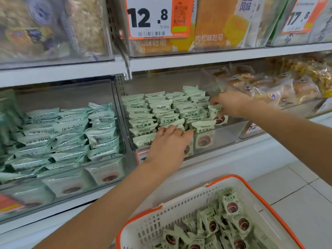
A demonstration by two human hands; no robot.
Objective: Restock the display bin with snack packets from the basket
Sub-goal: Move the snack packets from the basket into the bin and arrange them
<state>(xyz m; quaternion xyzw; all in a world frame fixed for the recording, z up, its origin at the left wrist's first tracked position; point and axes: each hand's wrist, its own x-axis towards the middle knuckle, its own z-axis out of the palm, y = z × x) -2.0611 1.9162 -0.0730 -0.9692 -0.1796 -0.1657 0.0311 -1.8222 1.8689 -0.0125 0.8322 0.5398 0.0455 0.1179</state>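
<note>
Slotting a packet [218, 114] into the right end of the bin [224, 133], right hand [231, 103] fingers pinching its top edge. Left hand [168, 141] at the bin's front row, fingers fairly straight, pressing packets level. Below the bin, basket [179, 211] half full. Probably light, crinkly, slippery wrappers with soft filling; best pinched at the sealed edge, not squeezed mid-body.

Basket [251, 191] with loose packets [231, 203] below, before shelf; display bin [224, 133] above, second bin [118, 123] left.
</note>
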